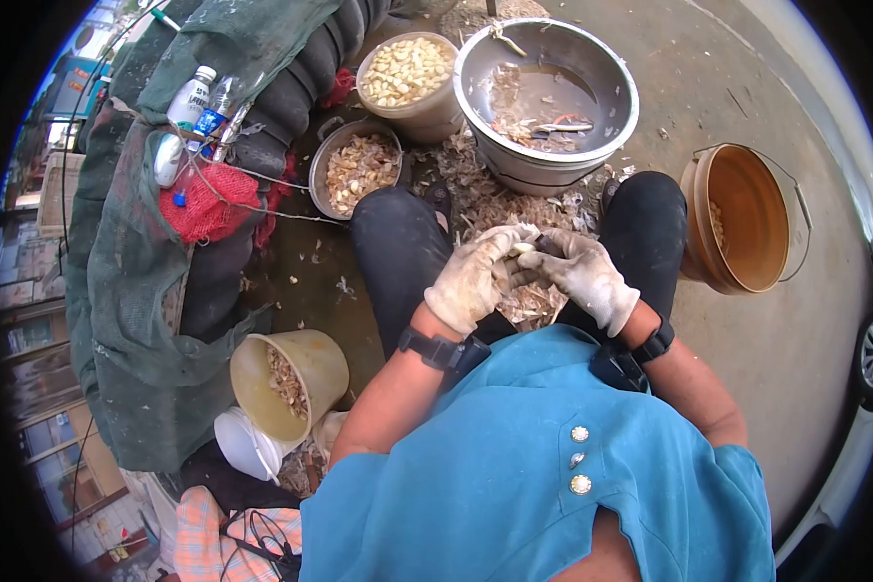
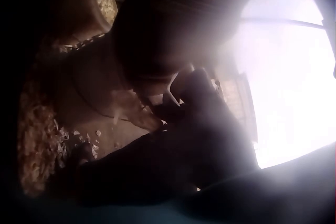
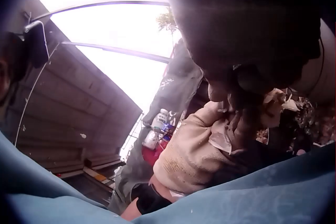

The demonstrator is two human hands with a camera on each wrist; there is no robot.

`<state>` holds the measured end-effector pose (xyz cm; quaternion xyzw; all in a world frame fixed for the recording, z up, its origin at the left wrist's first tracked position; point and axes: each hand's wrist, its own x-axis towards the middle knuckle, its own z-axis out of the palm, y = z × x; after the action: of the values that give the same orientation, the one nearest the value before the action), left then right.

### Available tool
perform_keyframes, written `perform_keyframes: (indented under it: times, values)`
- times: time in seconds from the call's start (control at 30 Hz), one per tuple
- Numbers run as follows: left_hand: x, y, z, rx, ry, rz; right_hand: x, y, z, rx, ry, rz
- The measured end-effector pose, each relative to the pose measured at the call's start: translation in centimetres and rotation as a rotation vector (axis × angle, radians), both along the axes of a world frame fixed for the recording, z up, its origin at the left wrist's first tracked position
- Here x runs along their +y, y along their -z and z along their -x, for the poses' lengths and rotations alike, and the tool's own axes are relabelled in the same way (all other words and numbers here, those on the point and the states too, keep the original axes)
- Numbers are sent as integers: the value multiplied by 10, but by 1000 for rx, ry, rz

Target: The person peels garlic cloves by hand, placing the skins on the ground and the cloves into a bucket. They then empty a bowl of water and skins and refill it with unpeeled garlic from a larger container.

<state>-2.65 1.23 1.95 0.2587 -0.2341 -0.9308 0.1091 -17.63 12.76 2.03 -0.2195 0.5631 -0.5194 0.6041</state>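
Both hands wear soiled white work gloves and meet over the lap in the head view. My left hand (image 1: 468, 279) curls its fingers around pale garlic (image 1: 522, 248). Facing it, my right hand (image 1: 592, 276) pinches at the same garlic with thumb and fingers. In the right wrist view the left glove (image 3: 186, 153) is well lit, with a flake of papery skin (image 3: 221, 141) at its fingers. The left wrist view is mostly dark. Below the hands, a pile of garlic skins (image 1: 533, 306) shows between the thighs.
Ahead stands a metal basin (image 1: 606, 145) with water and skins. To its left are a bucket of peeled cloves (image 1: 407, 73) and a pot of cloves (image 1: 359, 170). A brown bucket (image 1: 766, 223) lies tipped at right; a cream bucket (image 1: 325, 369) leans at left. Skins litter the ground.
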Motion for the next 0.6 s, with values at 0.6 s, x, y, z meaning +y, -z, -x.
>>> perform_keyframes:
  times: [0.6]
  values:
    - [5, 7, 6, -32, 93, 438, 9, -37, 5, -106, -23, -103]
